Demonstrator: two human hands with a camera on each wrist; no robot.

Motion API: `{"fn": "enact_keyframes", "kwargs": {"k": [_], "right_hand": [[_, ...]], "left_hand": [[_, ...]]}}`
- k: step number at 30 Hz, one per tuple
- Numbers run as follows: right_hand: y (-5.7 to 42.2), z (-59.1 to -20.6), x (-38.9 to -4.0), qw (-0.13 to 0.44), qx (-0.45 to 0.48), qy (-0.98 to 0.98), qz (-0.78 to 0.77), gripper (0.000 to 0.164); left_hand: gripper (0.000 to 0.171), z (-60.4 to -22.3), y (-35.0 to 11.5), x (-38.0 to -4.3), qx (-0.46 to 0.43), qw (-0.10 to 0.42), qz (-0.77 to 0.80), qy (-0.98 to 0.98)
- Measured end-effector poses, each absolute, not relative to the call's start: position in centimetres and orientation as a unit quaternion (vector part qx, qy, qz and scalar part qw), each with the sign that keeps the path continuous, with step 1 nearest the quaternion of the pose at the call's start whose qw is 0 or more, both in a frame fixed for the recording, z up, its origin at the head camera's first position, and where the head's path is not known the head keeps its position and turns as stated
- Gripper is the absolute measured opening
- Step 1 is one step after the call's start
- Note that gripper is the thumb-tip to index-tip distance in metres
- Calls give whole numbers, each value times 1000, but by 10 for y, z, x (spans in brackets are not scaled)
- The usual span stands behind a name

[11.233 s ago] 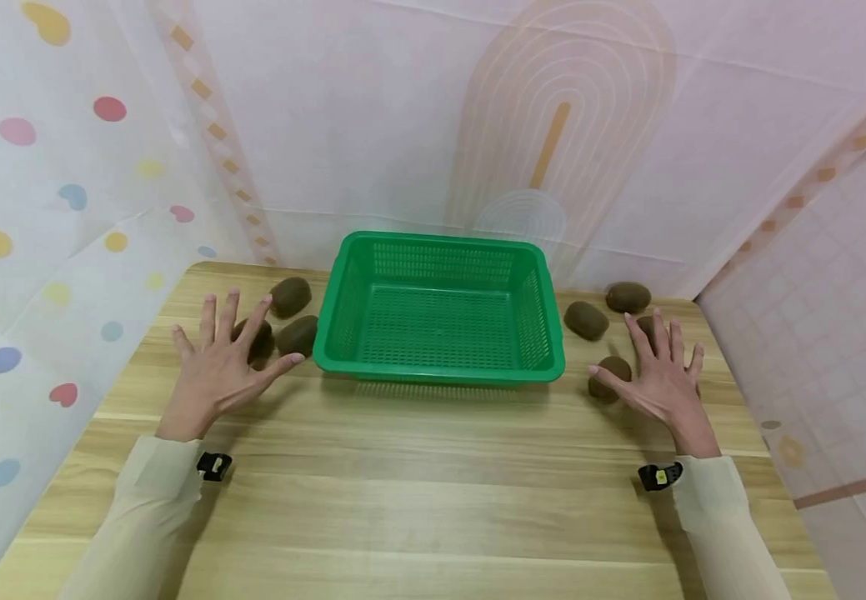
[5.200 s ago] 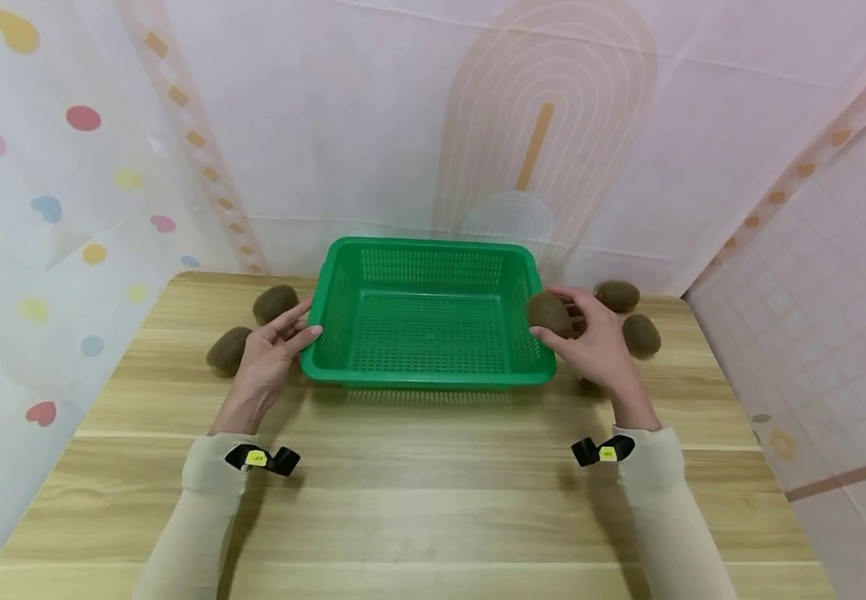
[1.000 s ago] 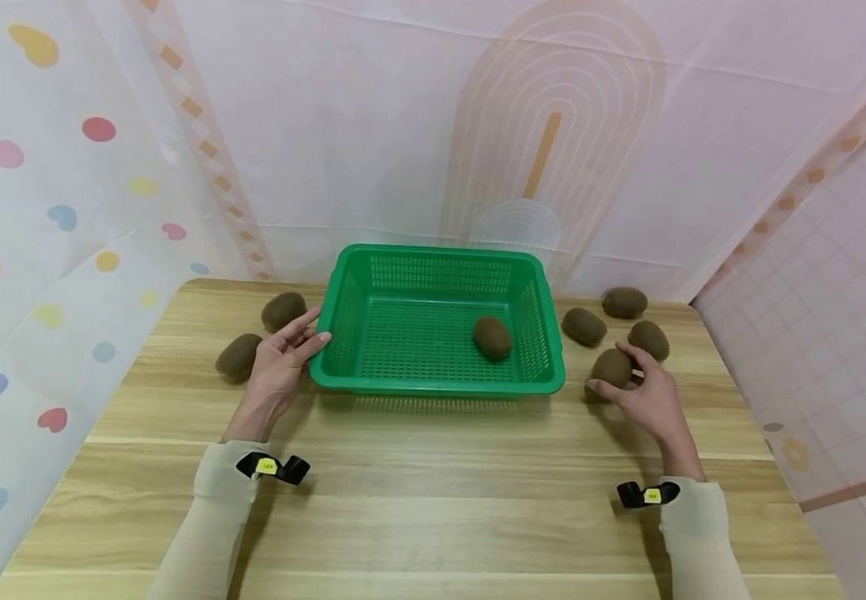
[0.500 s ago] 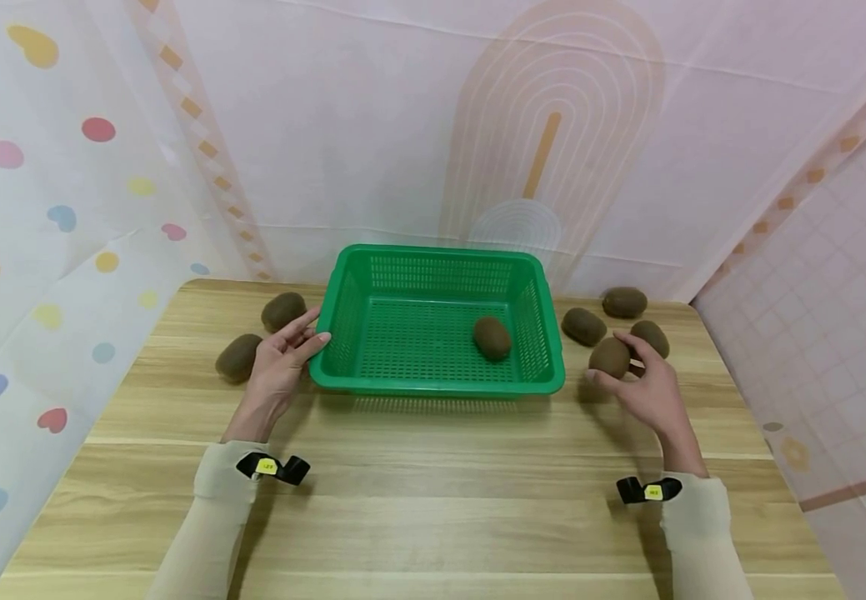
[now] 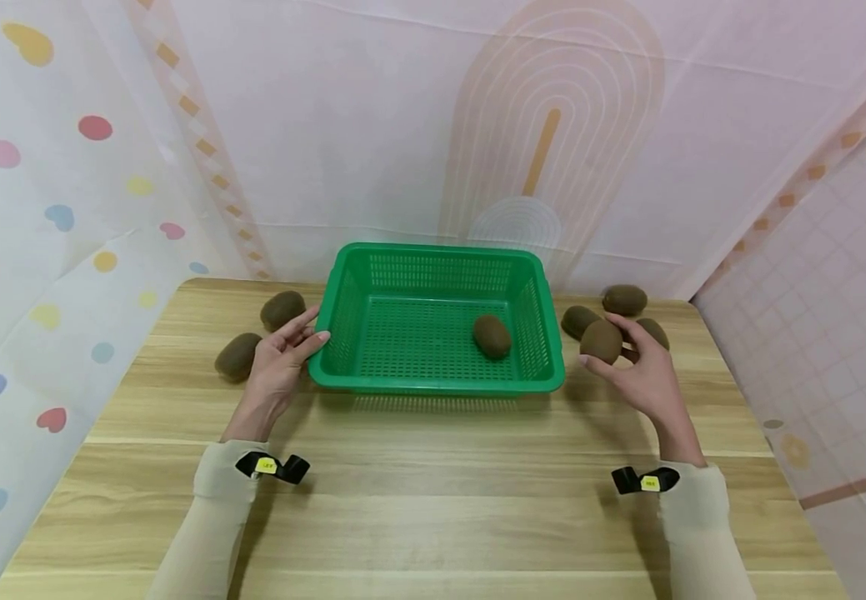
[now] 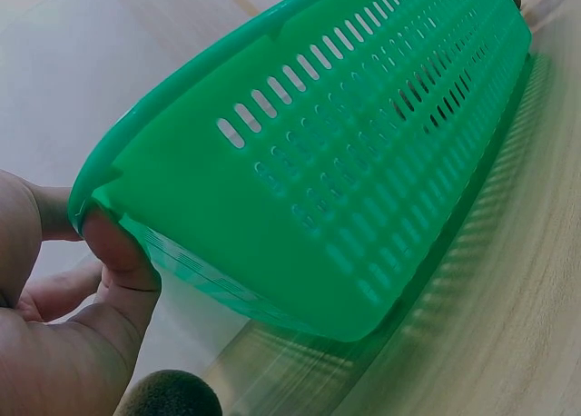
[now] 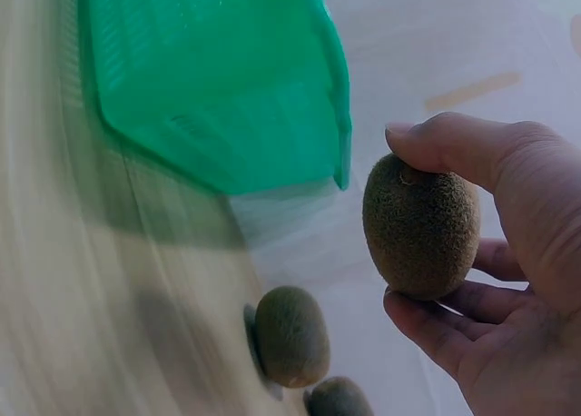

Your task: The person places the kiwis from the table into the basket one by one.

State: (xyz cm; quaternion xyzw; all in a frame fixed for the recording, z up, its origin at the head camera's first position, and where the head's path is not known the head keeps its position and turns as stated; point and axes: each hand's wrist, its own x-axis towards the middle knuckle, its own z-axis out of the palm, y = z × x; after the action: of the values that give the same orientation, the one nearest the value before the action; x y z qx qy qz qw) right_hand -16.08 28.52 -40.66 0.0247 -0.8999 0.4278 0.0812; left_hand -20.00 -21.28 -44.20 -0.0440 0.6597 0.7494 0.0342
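Observation:
A green perforated basket stands at the back of the table, with one brown kiwi lying inside toward its right. At the basket's left end my left hand pinches the rim between thumb and fingers, as the left wrist view also shows. To the right of the basket, my right hand holds a kiwifruit between thumb and fingertips. That fruit is raised off the table, with its shadow apart from it in the right wrist view.
Two kiwis, one rear and one nearer, lie left of the basket. On the right are three more: one beside the basket, one by the wall and one partly behind my right hand. A patterned cloth wall rises behind the table.
A kiwi has gone from my right hand into the basket. My right hand then took another from the right group, lifting it and moving it slightly leftward. My left hand stays on the rim.

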Motion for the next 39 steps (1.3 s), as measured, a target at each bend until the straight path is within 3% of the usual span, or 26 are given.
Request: {"fn": "enact_keyframes", "kwargs": {"k": [39], "right_hand": [[225,-376,-184,65,139,-891,426,79]], "left_hand": [[64,-440,-213,-200,-49,37,756,651]]}}
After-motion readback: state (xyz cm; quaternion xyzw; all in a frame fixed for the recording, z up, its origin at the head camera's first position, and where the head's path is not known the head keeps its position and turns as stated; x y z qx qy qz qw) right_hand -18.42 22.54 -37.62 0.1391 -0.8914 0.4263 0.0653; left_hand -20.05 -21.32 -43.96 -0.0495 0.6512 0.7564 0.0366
